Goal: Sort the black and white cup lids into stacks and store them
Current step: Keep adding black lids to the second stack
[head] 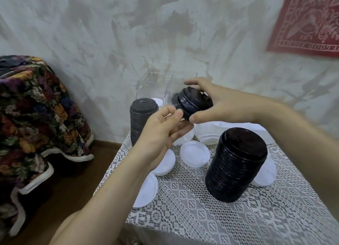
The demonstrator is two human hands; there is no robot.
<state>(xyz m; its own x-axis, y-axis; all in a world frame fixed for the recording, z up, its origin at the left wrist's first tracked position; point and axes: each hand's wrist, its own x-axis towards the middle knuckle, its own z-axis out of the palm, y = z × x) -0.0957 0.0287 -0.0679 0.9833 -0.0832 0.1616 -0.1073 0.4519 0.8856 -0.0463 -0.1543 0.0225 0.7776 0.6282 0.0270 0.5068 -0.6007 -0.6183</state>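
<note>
My right hand point(218, 101) grips a short stack of black lids point(192, 102), tilted on its side above the table. My left hand point(161, 129) is just below and left of it, fingers loosely bent, its fingertips at the stack's lower rim. A tall stack of black lids point(236, 164) stands at the table's middle right. Another tall black stack point(141, 116) stands at the back left. Several loose white lids lie around them, such as one point(195, 156) between the stacks and one point(146, 191) at the left edge.
A clear plastic box point(156, 83) with a divider stands at the back by the wall. The table carries a white lace cloth point(220, 217). A floral-covered piece of furniture point(36, 116) stands left, across wooden floor point(64, 199). A red cloth point(308, 21) hangs on the wall.
</note>
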